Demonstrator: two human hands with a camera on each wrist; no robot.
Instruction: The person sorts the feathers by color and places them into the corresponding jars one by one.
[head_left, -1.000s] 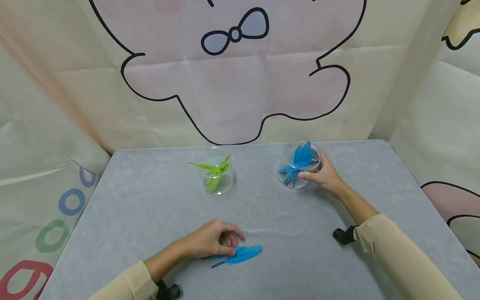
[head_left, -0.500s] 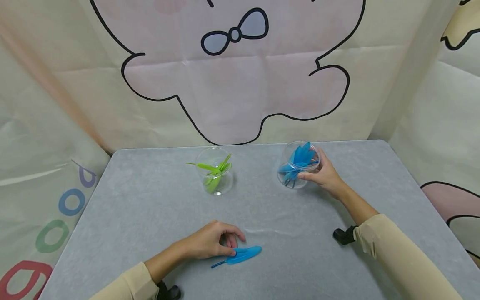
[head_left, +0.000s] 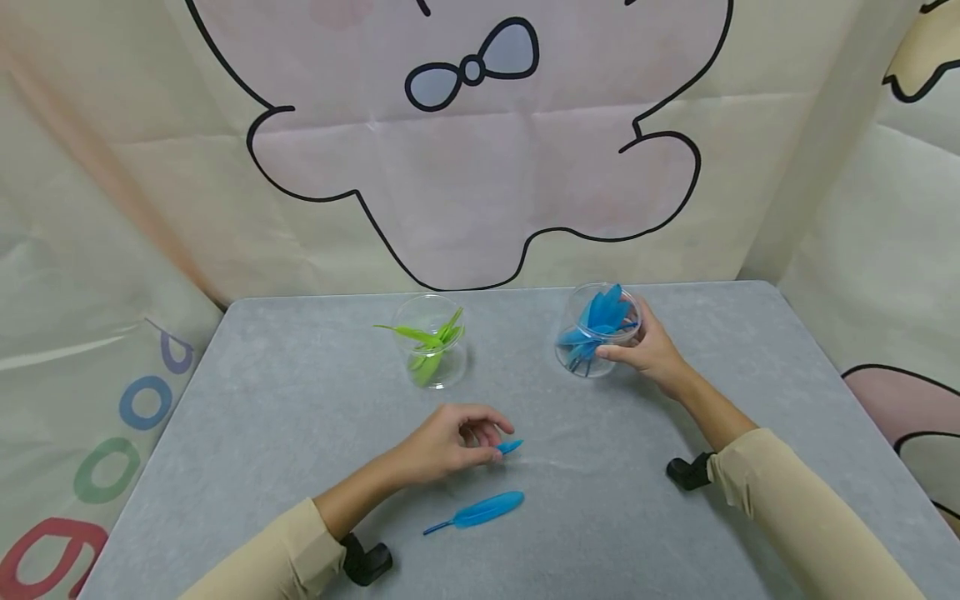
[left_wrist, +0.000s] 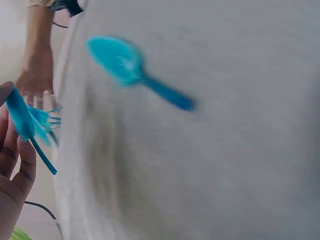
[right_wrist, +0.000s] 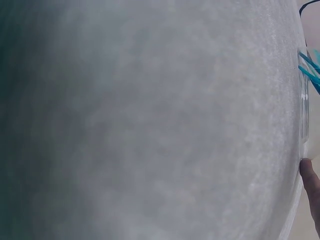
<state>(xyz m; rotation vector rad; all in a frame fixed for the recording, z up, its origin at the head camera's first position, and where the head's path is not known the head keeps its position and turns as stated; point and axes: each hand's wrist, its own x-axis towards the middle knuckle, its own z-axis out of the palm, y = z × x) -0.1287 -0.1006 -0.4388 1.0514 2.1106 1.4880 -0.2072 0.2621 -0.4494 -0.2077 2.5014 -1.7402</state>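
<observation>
My left hand (head_left: 457, 446) pinches a blue feather (left_wrist: 20, 115) between thumb and fingers, above the table; in the head view only its tip shows past the fingertips. A second blue feather (head_left: 487, 510) lies on the table just below that hand, its quill pointing left. At the back right, my right hand (head_left: 648, 354) grips a clear plastic cup (head_left: 570, 354) from its right side, thumb in front. Several blue feathers (head_left: 603, 312) stand inside this cup, tips above the rim. The right wrist view catches just a finger and the cup's edge.
Another clear cup (head_left: 408, 312), holding several green feathers (head_left: 427, 340), stands at the back left of the grey table (head_left: 300, 400). A printed cloth (head_left: 450, 167) hangs behind the table's far edge.
My left hand has lifted one of the two blue feathers off the table and moved it forward and right. The other feather stays lying there. My right hand keeps its grip on the cup.
</observation>
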